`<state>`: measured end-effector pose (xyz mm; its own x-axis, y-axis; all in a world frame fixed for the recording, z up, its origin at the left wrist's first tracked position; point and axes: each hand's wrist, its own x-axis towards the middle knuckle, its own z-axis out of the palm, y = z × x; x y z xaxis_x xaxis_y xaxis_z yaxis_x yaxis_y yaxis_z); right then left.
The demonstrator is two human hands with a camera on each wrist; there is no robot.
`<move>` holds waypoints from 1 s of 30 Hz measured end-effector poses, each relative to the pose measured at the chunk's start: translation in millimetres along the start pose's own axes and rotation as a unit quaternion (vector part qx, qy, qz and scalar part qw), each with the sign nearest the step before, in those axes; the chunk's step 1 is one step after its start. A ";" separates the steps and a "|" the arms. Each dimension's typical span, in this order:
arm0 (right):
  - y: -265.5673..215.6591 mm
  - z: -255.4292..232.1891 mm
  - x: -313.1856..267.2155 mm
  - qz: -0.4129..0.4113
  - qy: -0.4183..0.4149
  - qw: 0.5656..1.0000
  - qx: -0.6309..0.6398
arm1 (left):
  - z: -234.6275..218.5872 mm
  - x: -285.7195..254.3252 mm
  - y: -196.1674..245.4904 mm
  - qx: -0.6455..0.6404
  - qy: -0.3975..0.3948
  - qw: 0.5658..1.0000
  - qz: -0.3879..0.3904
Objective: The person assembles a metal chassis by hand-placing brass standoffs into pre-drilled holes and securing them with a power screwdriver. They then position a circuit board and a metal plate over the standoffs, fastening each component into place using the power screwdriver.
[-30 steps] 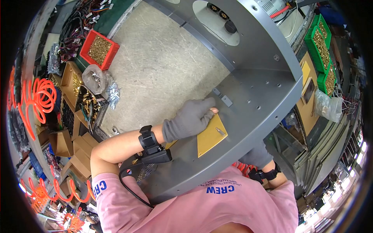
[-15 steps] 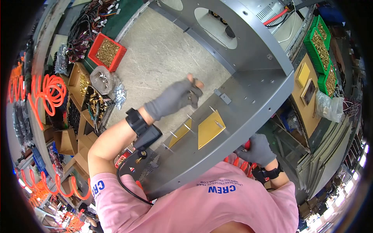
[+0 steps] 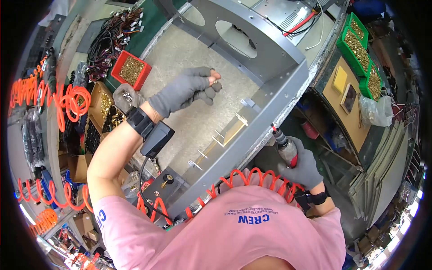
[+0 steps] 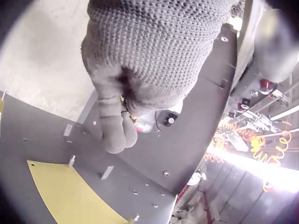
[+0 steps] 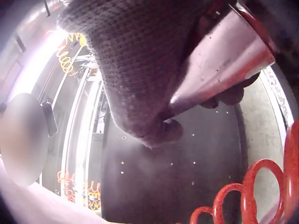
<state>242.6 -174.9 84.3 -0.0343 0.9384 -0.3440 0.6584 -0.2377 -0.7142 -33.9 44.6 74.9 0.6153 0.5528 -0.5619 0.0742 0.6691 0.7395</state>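
Observation:
My left hand [image 3: 182, 92], in a grey glove with bare fingertips, is raised over the inside of a large grey metal housing [image 3: 274, 96]. Its thumb and finger pinch a small metal piece [image 3: 215, 82], mostly hidden by the fingers. A brassy glint also shows among the curled fingers in the left wrist view. Yellow sheets [image 4: 65, 191] lie on the housing's inner wall, beside protruding metal studs [image 4: 72, 161]. Outside the housing's near side, my right hand [image 3: 303, 166] grips an air screwdriver [image 3: 287, 150], its tip pointing up toward the housing's edge. The tool's silver body [image 5: 226, 58] fills the palm.
A red coiled hose [image 3: 252, 177] runs across the front of the body. Left of the housing stand a red bin [image 3: 130, 69] of brass parts, open cartons [image 3: 101, 105] and cable bundles [image 3: 114, 38]. Green bins [image 3: 357, 49] stand at the far right.
The housing has tipped, so its wall hides more of the yellow sheets. My left hand has left the sheet and moved up and left. The right hand has brought the screwdriver into view.

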 end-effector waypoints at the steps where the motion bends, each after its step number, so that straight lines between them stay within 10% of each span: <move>1: -2.3 -1.8 -1.4 -0.010 0.011 1.000 0.011 | 3.2 -1.4 7.6 0.008 -0.009 1.000 0.010; 16: 0.7 -38.2 -0.6 -0.139 0.030 0.988 0.059 | 105.7 -45.8 38.8 -0.019 0.052 0.989 0.141; 30: 26.1 -43.1 -2.0 -0.202 -0.062 0.977 0.038 | 193.9 -72.9 -40.7 -0.164 0.174 0.960 0.146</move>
<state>292.3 -172.2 92.6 -0.3740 0.9227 -0.0931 0.5149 0.1230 -0.8484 70.3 -119.3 157.6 0.2695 0.8348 -0.4801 -0.3476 0.5492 0.7600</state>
